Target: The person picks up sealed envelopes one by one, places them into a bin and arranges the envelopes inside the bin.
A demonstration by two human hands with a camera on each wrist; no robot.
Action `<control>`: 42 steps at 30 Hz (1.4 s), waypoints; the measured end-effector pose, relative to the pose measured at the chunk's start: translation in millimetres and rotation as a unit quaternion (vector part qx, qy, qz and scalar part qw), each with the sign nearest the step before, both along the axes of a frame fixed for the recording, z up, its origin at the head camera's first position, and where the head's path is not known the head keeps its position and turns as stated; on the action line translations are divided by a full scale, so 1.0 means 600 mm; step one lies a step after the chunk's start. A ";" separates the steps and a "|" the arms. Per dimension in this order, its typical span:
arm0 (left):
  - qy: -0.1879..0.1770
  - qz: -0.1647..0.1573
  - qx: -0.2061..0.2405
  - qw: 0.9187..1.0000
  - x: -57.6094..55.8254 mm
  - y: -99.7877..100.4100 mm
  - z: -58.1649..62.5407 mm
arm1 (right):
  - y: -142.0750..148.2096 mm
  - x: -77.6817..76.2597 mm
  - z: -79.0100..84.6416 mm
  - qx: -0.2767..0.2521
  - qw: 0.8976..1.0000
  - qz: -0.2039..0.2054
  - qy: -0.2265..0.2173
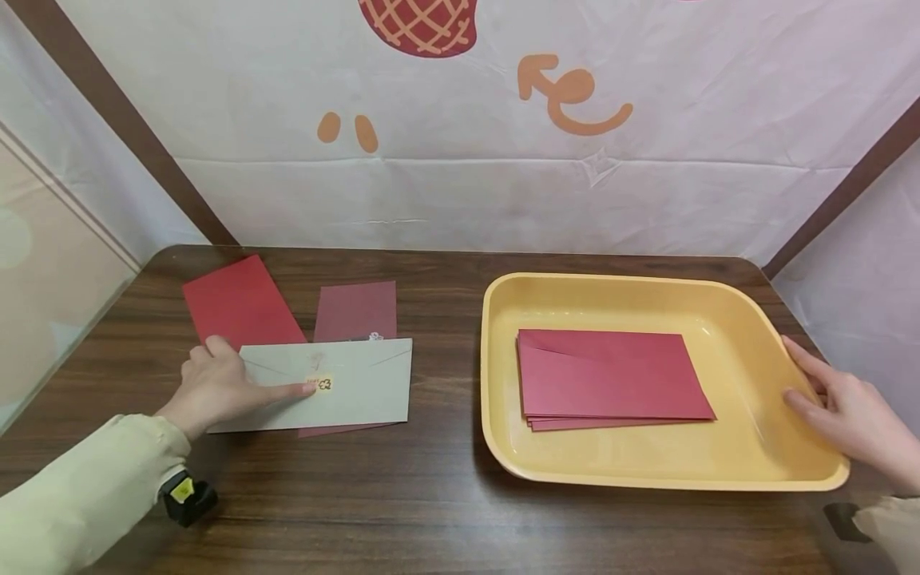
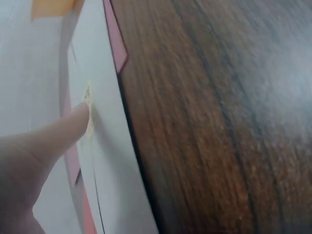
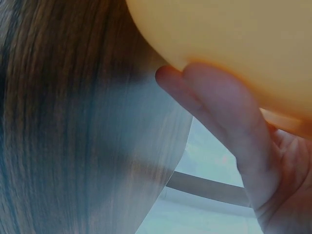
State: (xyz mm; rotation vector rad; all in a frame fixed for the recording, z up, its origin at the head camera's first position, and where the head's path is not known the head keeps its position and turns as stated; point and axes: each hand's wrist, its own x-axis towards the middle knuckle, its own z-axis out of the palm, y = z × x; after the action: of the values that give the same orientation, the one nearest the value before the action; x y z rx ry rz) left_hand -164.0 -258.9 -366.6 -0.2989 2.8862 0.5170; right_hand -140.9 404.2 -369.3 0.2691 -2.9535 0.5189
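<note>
A pale grey-green envelope (image 1: 366,383) with a small yellow sticker (image 1: 323,384) lies over other envelopes at the left. My left hand (image 1: 223,387) holds its left end, the thumb stretched across the face to the sticker; the other fingertips are hidden. In the left wrist view the thumb (image 2: 63,129) presses beside the sticker. My right hand (image 1: 851,407) grips the right side of a yellow plastic tray (image 1: 755,319), thumb on the inner wall and fingers outside. A small stack of dark red envelopes (image 1: 611,375) lies in the tray.
Behind the pale envelope lie a bright red envelope (image 1: 240,303) and a dusty-pink one (image 1: 355,310), both partly covered. Everything stands on a dark wooden table (image 1: 446,527). A white printed cloth (image 1: 446,200) hangs along the back.
</note>
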 end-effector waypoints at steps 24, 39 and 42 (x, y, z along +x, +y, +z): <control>-0.029 0.033 -0.003 0.999 -0.013 -0.006 0.004 | 0.003 -0.001 0.002 -0.009 1.000 0.000 0.005; 0.017 0.017 0.047 0.999 -0.003 -0.010 0.009 | 0.002 -0.001 -0.004 -0.009 1.000 0.005 0.002; 0.030 0.013 0.051 0.998 0.000 -0.005 0.011 | 0.002 -0.001 -0.002 -0.009 1.000 0.003 0.007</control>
State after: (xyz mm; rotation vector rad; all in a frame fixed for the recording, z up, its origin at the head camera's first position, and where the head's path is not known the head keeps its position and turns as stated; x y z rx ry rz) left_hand -163.8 -262.1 -359.7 -0.3115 2.9047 0.6880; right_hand -141.5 405.2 -370.7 0.2796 -2.9343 0.5418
